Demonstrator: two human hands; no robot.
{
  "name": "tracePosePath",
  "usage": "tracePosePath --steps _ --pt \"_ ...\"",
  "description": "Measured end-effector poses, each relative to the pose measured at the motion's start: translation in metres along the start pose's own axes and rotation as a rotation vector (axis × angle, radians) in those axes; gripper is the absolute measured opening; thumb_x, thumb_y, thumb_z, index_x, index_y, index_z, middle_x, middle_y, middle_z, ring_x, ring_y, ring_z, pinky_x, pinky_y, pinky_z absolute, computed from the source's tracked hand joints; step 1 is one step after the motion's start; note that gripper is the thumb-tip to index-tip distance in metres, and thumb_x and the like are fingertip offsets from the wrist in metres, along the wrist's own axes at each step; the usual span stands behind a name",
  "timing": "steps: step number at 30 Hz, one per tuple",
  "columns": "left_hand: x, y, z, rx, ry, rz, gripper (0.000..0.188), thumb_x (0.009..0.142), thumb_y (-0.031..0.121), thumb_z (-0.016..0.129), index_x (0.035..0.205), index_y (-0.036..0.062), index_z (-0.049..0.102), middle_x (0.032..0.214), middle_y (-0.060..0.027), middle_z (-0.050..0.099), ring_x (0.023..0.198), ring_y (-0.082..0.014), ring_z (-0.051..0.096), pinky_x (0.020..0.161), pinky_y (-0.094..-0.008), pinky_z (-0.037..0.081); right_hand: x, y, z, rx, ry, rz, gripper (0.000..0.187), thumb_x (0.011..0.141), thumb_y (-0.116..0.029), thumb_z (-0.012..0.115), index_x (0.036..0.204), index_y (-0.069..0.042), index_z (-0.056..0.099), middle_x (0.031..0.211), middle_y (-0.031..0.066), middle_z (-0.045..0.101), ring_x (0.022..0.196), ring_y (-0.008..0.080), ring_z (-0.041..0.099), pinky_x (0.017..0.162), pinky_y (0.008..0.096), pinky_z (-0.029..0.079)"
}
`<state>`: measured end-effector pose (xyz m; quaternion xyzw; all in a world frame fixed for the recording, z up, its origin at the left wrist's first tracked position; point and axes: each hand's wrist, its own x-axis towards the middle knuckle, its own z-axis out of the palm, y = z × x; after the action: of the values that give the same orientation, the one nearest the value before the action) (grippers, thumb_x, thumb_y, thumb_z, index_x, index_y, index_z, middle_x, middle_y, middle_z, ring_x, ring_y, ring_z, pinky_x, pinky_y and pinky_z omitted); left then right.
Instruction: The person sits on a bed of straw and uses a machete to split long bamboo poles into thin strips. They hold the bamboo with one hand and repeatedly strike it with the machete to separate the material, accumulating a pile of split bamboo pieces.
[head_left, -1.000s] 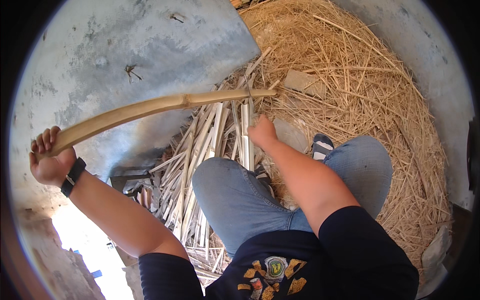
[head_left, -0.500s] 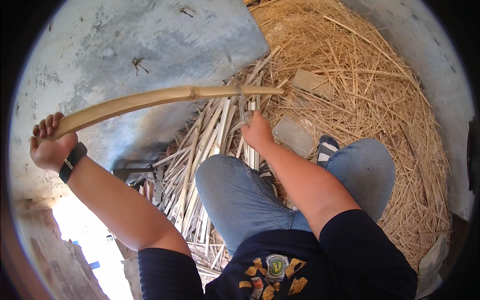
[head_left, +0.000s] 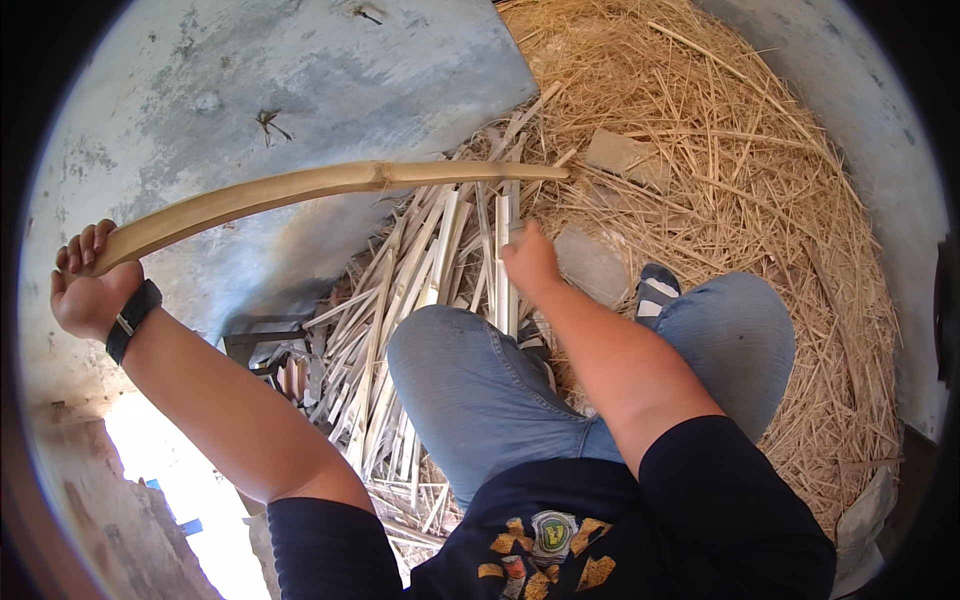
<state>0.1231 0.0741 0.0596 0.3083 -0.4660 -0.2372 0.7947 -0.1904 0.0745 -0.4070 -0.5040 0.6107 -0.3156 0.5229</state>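
Note:
A long split bamboo strip (head_left: 280, 189) arches across in front of me, a node showing near its middle. Its left end is gripped by my left hand (head_left: 95, 285), fingers wrapped round it beside the pale wall. The strip's far end reaches over the straw, close to a flat brown slab. My right hand (head_left: 530, 258) is closed in a fist below the strip's right part, apart from it. It grips a knife, whose narrow grey blade is smeared by motion and hard to make out now.
Split bamboo slats (head_left: 400, 290) lie heaped left of my knees. Straw-like shavings (head_left: 720, 190) cover the floor to the right, with a brown slab (head_left: 628, 158) and a grey slab (head_left: 590, 265) among them. A grey-blue wall (head_left: 330, 80) stands at the left.
My right hand has moved slightly right and the blade has left the strip's face. My left hand has shifted a little left and up with the strip's end.

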Motion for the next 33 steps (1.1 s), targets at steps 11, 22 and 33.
tracePosePath --steps 11,22,33 --pt "-0.006 -0.006 0.007 0.009 -0.002 0.009 0.018 0.090 0.022 0.034 0.077 0.0101 0.038 0.067 -0.0020 0.035 0.059 -0.0182 0.035 0.059 -0.0340 0.035 -0.024 -0.103 0.001 0.140 -0.108 -0.286 0.038 0.085 -0.018 0.063 0.114 0.003 0.054 0.096 0.0247 0.068 0.088 0.0356 0.069 0.080 0.0448 0.054" --pt "-0.010 -0.004 -0.004 0.026 0.030 0.036 0.019 0.089 0.023 0.036 0.076 0.0105 0.038 0.065 -0.0020 0.033 0.057 -0.0180 0.034 0.056 -0.0343 0.033 -0.007 -0.044 0.001 0.067 -0.024 -0.101 0.040 0.083 -0.017 0.063 0.117 0.001 0.054 0.091 0.0249 0.068 0.085 0.0378 0.069 0.077 0.0459 0.055" --pt "-0.014 -0.006 -0.007 -0.013 0.018 0.001 0.017 0.088 0.021 0.037 0.076 0.0102 0.040 0.067 -0.0014 0.035 0.058 -0.0178 0.036 0.057 -0.0344 0.035 -0.002 -0.023 0.000 0.008 -0.025 -0.091 0.040 0.083 -0.015 0.064 0.119 -0.002 0.054 0.094 0.0197 0.070 0.081 0.0317 0.070 0.074 0.0423 0.056"
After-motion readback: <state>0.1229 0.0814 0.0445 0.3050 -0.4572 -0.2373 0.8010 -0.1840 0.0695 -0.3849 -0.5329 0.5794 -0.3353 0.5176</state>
